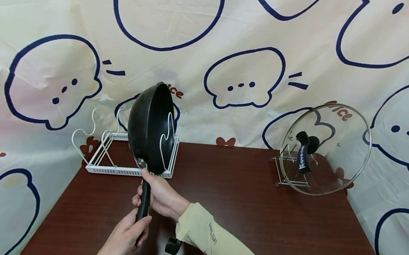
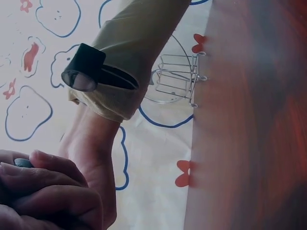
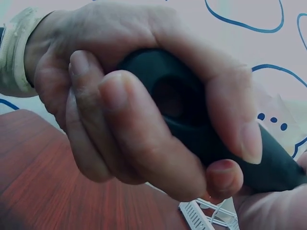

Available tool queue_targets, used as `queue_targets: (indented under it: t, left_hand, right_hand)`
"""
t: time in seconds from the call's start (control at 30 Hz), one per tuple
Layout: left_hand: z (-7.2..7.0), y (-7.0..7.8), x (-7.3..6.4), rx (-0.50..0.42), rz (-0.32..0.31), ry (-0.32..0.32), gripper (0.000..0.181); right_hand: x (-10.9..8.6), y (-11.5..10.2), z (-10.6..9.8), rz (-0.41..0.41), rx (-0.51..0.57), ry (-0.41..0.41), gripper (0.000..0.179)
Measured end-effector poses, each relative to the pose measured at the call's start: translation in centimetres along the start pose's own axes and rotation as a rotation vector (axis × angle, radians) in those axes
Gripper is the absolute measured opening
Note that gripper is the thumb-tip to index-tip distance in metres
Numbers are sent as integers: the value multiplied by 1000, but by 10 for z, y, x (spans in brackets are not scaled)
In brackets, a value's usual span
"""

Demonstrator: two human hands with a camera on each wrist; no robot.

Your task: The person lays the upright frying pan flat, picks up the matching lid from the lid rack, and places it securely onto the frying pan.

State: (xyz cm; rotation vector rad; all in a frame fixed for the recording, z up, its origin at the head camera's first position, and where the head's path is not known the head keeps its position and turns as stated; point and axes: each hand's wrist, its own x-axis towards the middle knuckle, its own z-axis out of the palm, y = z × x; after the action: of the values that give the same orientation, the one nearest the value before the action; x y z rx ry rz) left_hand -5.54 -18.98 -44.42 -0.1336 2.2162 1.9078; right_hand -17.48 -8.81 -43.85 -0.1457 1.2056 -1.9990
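A black wok (image 1: 149,128), turned on its side, stands at the right end of a white dish rack (image 1: 113,171), with a wire loop in front of its opening. Its dark handle (image 1: 143,199) points toward me. My right hand (image 1: 164,195) grips the handle close to the wok, thumb laid along the top. Nearer me, my left hand (image 1: 124,234) is wrapped round the handle's end. The right wrist view shows the left hand's fingers (image 3: 144,139) curled round the end with its hanging hole. Left-hand fingers (image 2: 53,191) also fill the left wrist view's lower corner.
A clear glass lid (image 1: 337,165) with a black knob leans upright in a small wire stand (image 1: 281,172) at the table's right. More wire dividers (image 1: 87,132) rise at the rack's left. A patterned cloth (image 1: 242,119) hangs behind the brown table (image 1: 239,188).
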Motion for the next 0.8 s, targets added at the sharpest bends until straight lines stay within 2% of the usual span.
queue_targets:
  t: [0.53, 0.8]
  left_hand:
    - [2, 5, -2, 73, 40, 22, 23]
    - [3, 10, -5, 126, 81, 66, 21]
  right_hand:
    - [-2, 1, 0, 7, 2, -4, 37]
    - [-5, -7, 4, -2, -12, -39, 34]
